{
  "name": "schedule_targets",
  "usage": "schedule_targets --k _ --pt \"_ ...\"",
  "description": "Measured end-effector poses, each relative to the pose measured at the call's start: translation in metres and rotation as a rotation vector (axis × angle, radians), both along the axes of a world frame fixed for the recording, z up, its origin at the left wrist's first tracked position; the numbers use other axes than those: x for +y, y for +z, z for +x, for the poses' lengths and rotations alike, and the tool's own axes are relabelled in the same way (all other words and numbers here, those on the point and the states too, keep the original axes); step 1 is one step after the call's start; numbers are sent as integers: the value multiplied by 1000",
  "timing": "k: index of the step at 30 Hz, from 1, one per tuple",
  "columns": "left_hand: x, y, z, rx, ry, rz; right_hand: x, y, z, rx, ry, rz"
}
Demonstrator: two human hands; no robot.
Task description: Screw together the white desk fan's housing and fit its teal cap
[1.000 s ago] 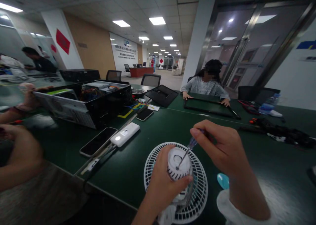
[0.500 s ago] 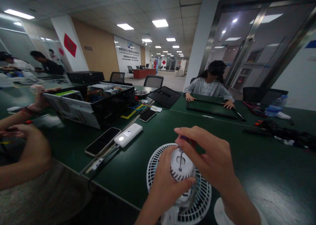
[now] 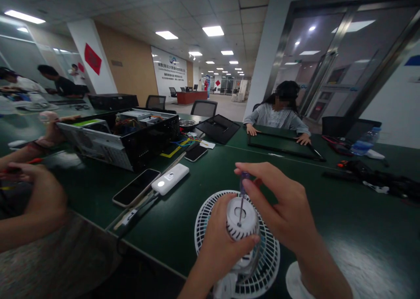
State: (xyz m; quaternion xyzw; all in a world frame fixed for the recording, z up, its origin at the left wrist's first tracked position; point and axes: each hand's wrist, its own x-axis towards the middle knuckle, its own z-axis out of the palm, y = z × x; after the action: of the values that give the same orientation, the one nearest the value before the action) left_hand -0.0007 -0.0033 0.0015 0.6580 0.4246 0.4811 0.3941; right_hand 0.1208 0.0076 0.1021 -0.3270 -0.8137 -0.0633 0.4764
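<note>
A small white fan lies face down on the green table, its round grille flat and its white motor housing pointing up. My left hand is wrapped round that housing. My right hand pinches a small screwdriver with a purple handle, held upright with its tip in the top of the housing.
To the left lie a dark phone, a white power bank and an opened computer case. Another person's hands work at the far left. Across the table a seated person holds a flat black panel. Cables and tools lie at the right.
My right hand has swung the screwdriver from a slant to upright over the housing and moved a little left. The view shifted slightly.
</note>
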Motion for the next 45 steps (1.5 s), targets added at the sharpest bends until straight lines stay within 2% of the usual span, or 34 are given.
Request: schedule_targets --k 3,8,14,20,25,31,37,42,45 --pt "0 2 0 3 3 9 -1 0 0 8 35 -22" --pt "-1 4 0 12 1 -9 0 1 -3 10 -27 96" --pt "-1 2 0 26 17 -19 -6 5 3 13 57 -76" --pt "0 1 0 25 6 6 -6 6 3 -7 -20 33" --pt "1 1 0 32 12 1 -8 5 3 -5 97 -67" --pt "0 -2 1 8 9 17 -6 5 -1 -28 -43 84" --pt "0 -1 0 3 4 -10 -8 6 4 -26 39 -41" --pt "-2 0 0 -16 0 -1 -3 3 -1 -45 -76 113" --pt "-1 1 0 -24 -5 1 -3 3 1 -57 -68 85"
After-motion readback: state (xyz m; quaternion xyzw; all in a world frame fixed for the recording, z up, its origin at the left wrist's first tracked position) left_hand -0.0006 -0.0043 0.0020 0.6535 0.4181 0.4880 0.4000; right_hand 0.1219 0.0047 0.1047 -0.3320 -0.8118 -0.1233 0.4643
